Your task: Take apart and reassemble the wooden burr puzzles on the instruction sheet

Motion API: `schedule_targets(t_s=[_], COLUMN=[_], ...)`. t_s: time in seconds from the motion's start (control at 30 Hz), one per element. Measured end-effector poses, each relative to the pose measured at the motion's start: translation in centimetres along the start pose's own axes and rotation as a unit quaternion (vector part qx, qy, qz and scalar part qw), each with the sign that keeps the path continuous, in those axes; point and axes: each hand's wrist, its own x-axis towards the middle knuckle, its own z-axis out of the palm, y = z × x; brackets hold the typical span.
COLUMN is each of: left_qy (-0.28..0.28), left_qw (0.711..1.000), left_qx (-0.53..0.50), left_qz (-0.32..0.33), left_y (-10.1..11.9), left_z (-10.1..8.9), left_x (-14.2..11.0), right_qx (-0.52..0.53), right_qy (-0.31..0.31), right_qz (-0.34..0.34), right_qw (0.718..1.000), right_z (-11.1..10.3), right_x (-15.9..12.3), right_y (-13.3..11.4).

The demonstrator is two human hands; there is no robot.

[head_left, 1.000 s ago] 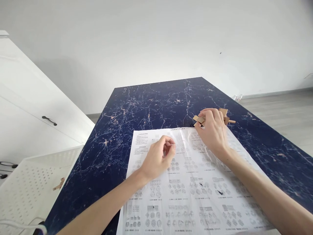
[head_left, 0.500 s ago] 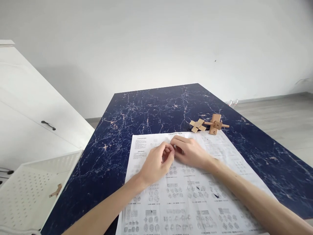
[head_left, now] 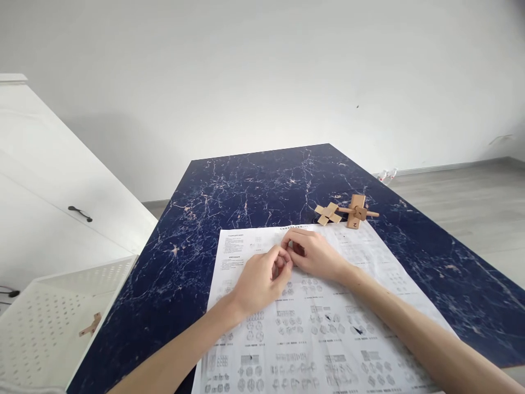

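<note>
My left hand [head_left: 262,276] and my right hand [head_left: 314,253] meet over the upper middle of a large printed sheet [head_left: 303,350]. The fingers of both are curled and the fingertips come together. Whatever lies between them, if anything, is hidden. Rows of small line drawings and text cover the sheet. Beyond my right hand, at the sheet's far edge, stand two wooden puzzle pieces: a light cross-shaped puzzle [head_left: 327,213] and a darker interlocking puzzle [head_left: 356,212] with a rod through it and a "2" on its block. Neither hand touches them.
The sheet lies on a dark blue marbled table [head_left: 246,186]. At the left stand a white cabinet [head_left: 49,180] and a white perforated basket [head_left: 45,323] holding a wooden piece [head_left: 91,325]. Clear bottles [head_left: 388,175] are on the floor beyond the table's right edge.
The camera view has shifted slightly. My hands stay together with fingers curled, and only their finger positions differ a little. The wooden puzzles have not moved on the table.
</note>
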Motion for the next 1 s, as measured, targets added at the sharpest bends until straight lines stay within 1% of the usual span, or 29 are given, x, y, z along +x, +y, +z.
schedule_targets(t_s=[0.2,0.43,0.6,0.73,0.83,1.0], left_qy=[-0.015,-0.039,-0.049,-0.036,-0.019,0.009], left_qw=[0.999,0.997,0.995,0.989,0.982,0.978], left_qx=[-0.032,-0.036,-0.059,-0.106,-0.143,-0.179], left_qz=[-0.031,-0.056,-0.071,-0.099,-0.120,-0.108], left_y=[0.1,0.1,0.4,0.9,0.8,0.0], left_z=[-0.3,-0.8,-1.2,-1.9,-2.6,-3.2], left_x=[0.2,0.2,0.2,0.3,0.4,-0.1], right_qx=[0.060,0.076,0.097,0.114,0.115,0.108], right_qy=[-0.008,-0.019,-0.027,-0.030,-0.030,-0.017], right_qz=[0.065,0.059,0.059,0.063,0.066,0.056], right_qw=[0.996,0.995,0.993,0.991,0.991,0.992], right_z=[-0.8,-1.2,-1.2,-1.1,-1.0,-0.8], right_x=[0.6,0.9,1.2,1.5,1.7,1.9], right_y=[0.5,0.6,0.8,0.9,0.8,0.5])
